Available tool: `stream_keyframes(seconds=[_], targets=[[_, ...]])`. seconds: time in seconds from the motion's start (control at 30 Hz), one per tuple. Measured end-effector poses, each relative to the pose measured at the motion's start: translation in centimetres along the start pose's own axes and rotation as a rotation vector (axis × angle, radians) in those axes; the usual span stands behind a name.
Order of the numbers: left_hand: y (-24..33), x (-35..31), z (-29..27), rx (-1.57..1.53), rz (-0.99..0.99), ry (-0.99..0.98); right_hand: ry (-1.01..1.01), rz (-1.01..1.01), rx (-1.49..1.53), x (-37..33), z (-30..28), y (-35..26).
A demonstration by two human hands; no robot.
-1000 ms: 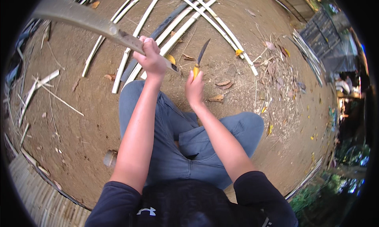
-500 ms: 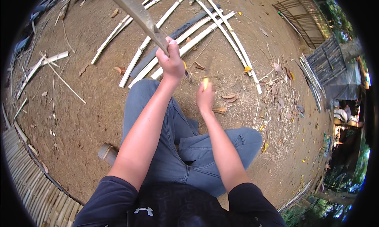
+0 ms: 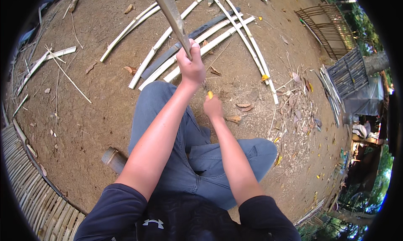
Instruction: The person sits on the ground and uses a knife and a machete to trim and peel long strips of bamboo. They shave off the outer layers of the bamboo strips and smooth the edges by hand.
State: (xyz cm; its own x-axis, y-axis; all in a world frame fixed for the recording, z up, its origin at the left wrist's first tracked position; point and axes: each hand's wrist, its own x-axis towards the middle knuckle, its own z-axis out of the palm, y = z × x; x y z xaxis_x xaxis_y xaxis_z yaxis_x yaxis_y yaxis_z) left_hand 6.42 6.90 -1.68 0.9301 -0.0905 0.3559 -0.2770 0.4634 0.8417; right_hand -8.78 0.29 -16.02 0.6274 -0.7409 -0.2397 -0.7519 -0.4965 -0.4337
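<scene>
A long brownish bamboo strip point(image 3: 173, 18) slants up from my left hand point(image 3: 192, 67) toward the top of the view. My left fingers are wrapped round its lower part, the thumb lying on top. Below and to the right, my right hand point(image 3: 213, 106) is closed on the yellow handle of a knife point(image 3: 210, 95). Its dark, blurred blade points up toward my left hand; whether it touches the strip I cannot tell. Both hands are over the ground in front of my crossed legs.
Pale split bamboo strips point(image 3: 158, 43) and a dark strip point(image 3: 168, 53) lie crossed on the soil ahead. Dry leaves and shavings point(image 3: 294, 148) are strewn at the right. A bamboo piece point(image 3: 113, 159) lies by my left thigh; a slatted bamboo platform point(image 3: 37, 190) stands at lower left.
My left hand has shifted slightly right and the strip stands steeper. My right hand has moved left and a little down, bringing the knife closer to my left hand.
</scene>
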Motion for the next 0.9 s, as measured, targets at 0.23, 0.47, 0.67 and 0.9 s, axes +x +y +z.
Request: stream_keyframes(seconds=[0.23, 0.47, 0.67, 0.9], targets=[[0.2, -0.2, 1.0, -0.015, 0.003, -0.005, -0.061, -0.016, -0.066, -0.5, -0.1, 0.1], [0.8, -0.6, 1.7, -0.042, -0.046, -0.004, -0.043, 0.030, -0.042, -0.6, -0.1, 1.7], [-0.4, 0.0, 0.6, -0.037, 0.036, 0.027, 0.133, 0.046, 0.123, -1.3, -1.9, -1.9], [-0.2, 0.1, 0.5, -0.065, 0.022, 0.000, 0.106, 0.133, 0.276, -1.6, -3.0, -2.8]])
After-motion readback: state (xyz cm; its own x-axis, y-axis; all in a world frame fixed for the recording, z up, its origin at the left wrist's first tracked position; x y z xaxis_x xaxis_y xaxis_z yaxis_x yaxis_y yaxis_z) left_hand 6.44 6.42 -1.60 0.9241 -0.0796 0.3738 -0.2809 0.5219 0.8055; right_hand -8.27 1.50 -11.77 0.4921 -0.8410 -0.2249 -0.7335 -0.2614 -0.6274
